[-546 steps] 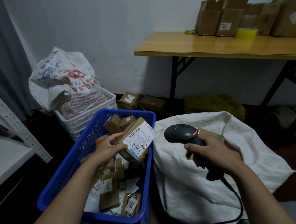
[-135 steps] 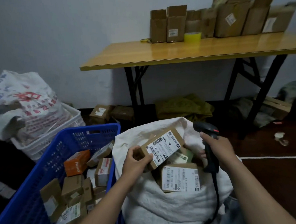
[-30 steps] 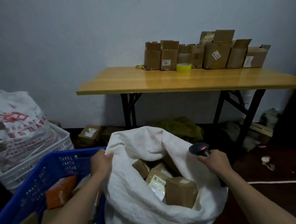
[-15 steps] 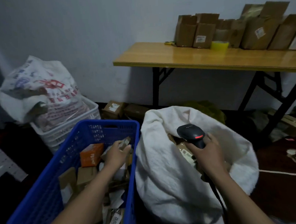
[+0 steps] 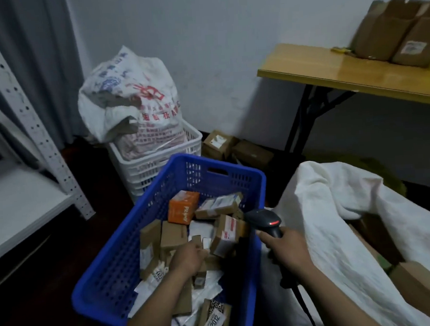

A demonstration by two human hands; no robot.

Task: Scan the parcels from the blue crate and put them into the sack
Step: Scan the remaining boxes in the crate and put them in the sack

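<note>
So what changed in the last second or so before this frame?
The left hand left the sack's rim and reached down among the parcels in the blue crate; a grip isn't clear. The right hand keeps holding the scanner, now over the crate's edge.

Plastic, cardboard, cloth
Perforated blue plastic crate (image 5: 237, 186) of matt brown cardboard parcels (image 5: 174, 233); rough white woven sack (image 5: 335, 206); glossy wooden worktop (image 5: 328, 69).

One blue crate (image 5: 129, 262), one white crate (image 5: 144, 164), two sacks, one scanner (image 5: 264, 221), one orange box (image 5: 182, 207), two hands.
</note>
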